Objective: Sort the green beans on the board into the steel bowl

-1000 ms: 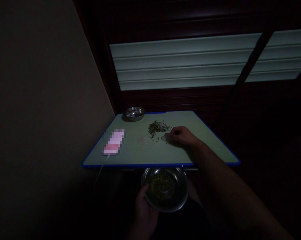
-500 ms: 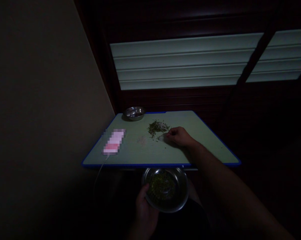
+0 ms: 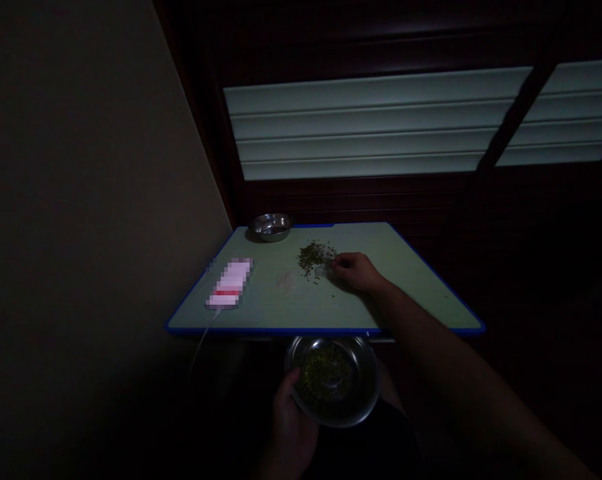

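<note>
My left hand point(image 3: 291, 427) grips the rim of a steel bowl point(image 3: 333, 380) that holds small green beans, below the table's near edge. My right hand point(image 3: 357, 271) rests on the pale green table point(image 3: 405, 280), fingers curled and pinched at the right edge of a loose pile of green beans point(image 3: 315, 257). What the fingertips hold is too small and dim to make out. A faint pale patch of small grains point(image 3: 284, 281) lies left of the pile.
A second small steel bowl point(image 3: 270, 227) stands at the table's far left corner. A lit phone point(image 3: 230, 283) with a cable lies at the left. The table has a blue rim. A wall runs along the left; a shuttered window is behind.
My right hand has slid a little left and away from me, up to the bean pile's edge. The left hand and its bowl have stayed put.
</note>
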Demonstrator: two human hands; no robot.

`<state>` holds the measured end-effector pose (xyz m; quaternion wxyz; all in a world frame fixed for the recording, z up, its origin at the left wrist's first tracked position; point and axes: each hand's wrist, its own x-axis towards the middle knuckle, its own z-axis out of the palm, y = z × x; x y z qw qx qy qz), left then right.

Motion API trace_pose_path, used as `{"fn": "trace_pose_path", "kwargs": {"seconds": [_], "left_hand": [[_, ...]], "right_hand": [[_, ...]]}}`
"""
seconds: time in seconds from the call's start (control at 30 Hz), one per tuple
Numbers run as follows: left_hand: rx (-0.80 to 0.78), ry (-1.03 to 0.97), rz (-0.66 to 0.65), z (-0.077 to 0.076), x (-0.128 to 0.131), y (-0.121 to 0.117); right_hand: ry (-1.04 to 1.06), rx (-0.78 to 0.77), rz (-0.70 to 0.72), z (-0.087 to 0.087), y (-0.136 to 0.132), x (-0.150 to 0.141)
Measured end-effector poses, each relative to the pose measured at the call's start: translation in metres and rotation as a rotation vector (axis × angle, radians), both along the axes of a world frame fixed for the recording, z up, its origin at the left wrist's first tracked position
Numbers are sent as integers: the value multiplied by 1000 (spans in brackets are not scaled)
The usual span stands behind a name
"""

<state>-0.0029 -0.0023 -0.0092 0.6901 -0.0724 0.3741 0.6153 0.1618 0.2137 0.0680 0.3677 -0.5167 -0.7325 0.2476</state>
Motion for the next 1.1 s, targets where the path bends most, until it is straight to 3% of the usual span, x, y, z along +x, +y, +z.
{"fn": "trace_pose_path", "kwargs": {"seconds": [0.17, 1.1], "left_hand": [[3, 5, 23, 0, 1, 2], [-6, -5, 15, 2, 1, 0]], "right_hand": [[100, -48, 94, -5, 2, 4], [208, -138, 160, -5, -4, 3]]}}
